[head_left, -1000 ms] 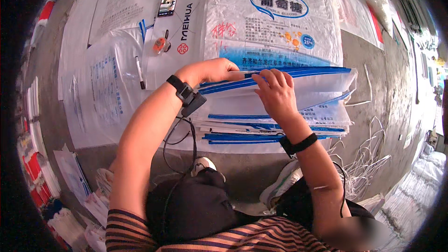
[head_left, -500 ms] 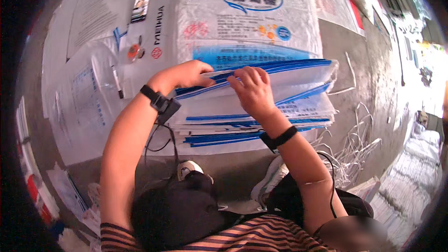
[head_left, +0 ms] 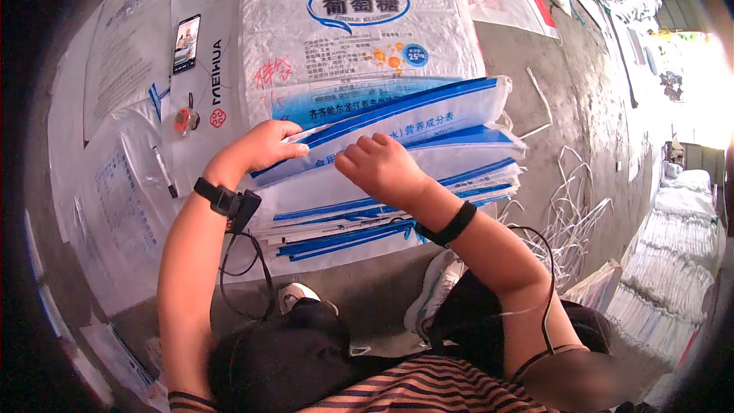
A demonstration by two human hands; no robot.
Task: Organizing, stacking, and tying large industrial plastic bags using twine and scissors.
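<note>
A stack of white woven sacks with blue printed edges (head_left: 329, 210) lies in front of me. The mouth edge of an upper sack (head_left: 436, 116) is lifted and slants up to the right, showing blue print. My left hand (head_left: 264, 147) pinches the left end of this edge between thumb and fingers. Just right of it, my right hand (head_left: 386, 172) is closed, its fingers curled in front of the lifted sack. What its fingertips grip, if anything, is hidden. Beyond the hands, a printed sack (head_left: 367, 46) with a blue speech-bubble outline lies flat.
To the left are a phone (head_left: 186, 44), a small orange and clear object (head_left: 183, 118) and a pen (head_left: 164, 172) on white sheeting. Loose white strips (head_left: 562, 218) lie on the concrete floor at right. Bundled white sacks (head_left: 665, 268) are piled farther right. My shoes (head_left: 436, 291) stand below the stack.
The view has shifted, so the stack appears farther left. The sack edge has risen at the right, showing its printed side. My right hand has come down off that edge, fingers curling in.
</note>
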